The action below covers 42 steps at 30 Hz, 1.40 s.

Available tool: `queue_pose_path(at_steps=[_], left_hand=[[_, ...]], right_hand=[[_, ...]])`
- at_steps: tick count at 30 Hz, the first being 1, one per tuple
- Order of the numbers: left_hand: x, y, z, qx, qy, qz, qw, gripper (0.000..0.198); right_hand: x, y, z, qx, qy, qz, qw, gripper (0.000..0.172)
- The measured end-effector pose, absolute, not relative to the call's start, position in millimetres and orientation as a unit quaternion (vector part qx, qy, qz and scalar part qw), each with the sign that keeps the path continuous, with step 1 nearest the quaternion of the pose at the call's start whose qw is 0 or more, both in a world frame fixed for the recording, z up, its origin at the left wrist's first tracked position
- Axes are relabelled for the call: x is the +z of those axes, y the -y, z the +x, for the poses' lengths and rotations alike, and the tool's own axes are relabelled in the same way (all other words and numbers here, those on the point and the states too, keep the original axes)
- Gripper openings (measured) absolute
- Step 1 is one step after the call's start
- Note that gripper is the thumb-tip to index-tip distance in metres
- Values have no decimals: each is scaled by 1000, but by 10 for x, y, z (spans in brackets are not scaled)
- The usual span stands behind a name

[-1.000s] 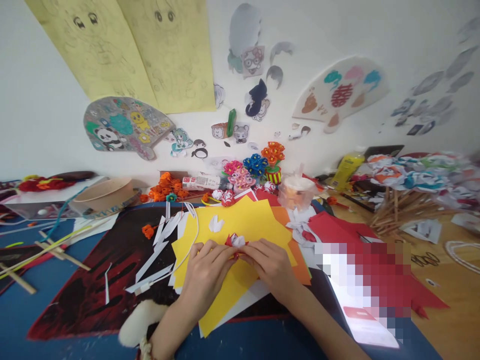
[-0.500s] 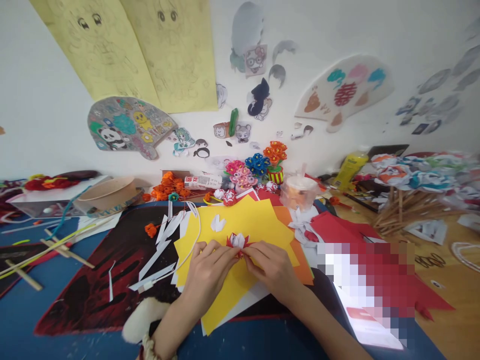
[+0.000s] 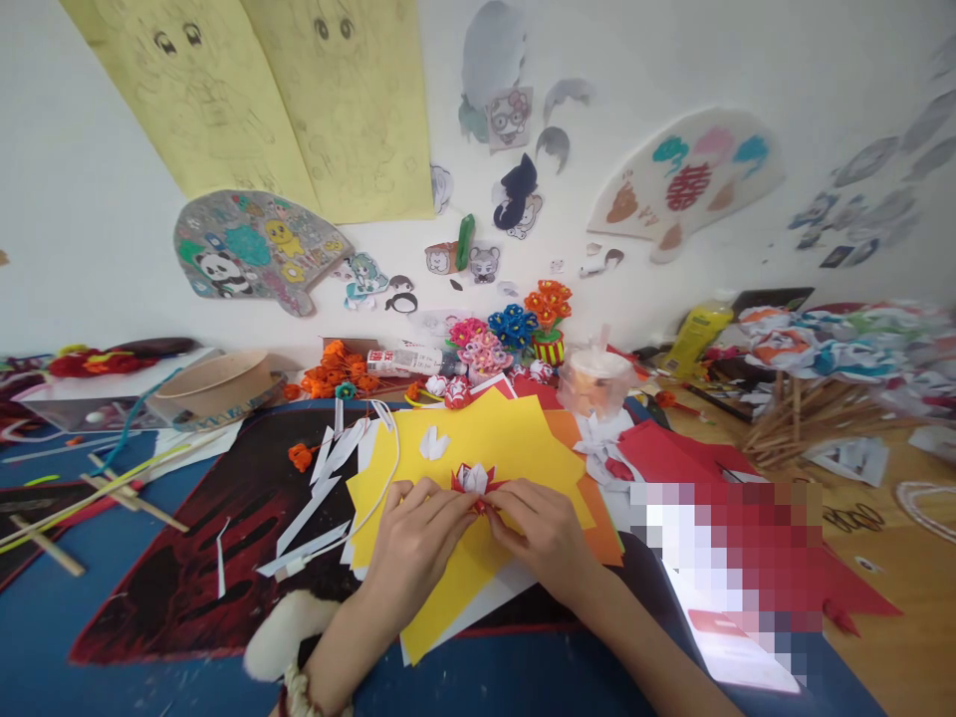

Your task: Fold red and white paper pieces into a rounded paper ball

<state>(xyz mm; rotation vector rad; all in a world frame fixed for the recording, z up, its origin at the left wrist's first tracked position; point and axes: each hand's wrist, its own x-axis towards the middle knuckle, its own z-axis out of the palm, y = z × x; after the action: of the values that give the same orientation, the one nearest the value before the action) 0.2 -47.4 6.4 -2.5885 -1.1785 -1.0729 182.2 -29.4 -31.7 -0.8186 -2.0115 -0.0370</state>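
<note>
Between my two hands is a small folded paper flower (image 3: pixel 473 480), with red pointed petals outside and white ones in the middle. My left hand (image 3: pixel 422 528) pinches its left side, and my right hand (image 3: pixel 534 523) pinches the right side with thumb and fingers. The flower's lower part is largely covered by my fingertips. Beneath it lies a stack of yellow paper sheets (image 3: pixel 478 428), with white and orange sheets sticking out below. Just behind my left hand a small white folded paper piece (image 3: pixel 434 443) rests on the yellow paper.
White paper strips (image 3: pixel 318 493) and a white cable (image 3: pixel 389 468) lie on the left. Red paper (image 3: pixel 672 458) and a lit phone (image 3: pixel 736 637) are on the right. Behind stand a lidded cup (image 3: pixel 596 378) and crafted flowers (image 3: pixel 485 347); a paper bowl (image 3: pixel 216 388) sits back left.
Hardly anything differs. Both hands stay at the same spot with the paper flower, which has tilted very slightly between the fingers.
</note>
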Motion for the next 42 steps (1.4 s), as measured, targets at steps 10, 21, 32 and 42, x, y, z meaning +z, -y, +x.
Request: queue_pose_path(at_steps=[10, 21, 32, 42], left_hand=[[53, 463, -1, -342, 387, -853, 67, 18], [66, 483, -17, -314, 381, -865, 84, 26], [3, 533, 56, -313, 376, -849, 199, 14], [-43, 580, 11, -235, 327, -879, 254, 24]], right_hand=[[-337, 289, 1831, -6, 818, -337, 466, 14], [-339, 288, 1841, -11, 821, -339, 460, 16], [-279, 303, 1831, -73, 834, -322, 442, 19], [-282, 301, 1866, -59, 871, -286, 395, 34]])
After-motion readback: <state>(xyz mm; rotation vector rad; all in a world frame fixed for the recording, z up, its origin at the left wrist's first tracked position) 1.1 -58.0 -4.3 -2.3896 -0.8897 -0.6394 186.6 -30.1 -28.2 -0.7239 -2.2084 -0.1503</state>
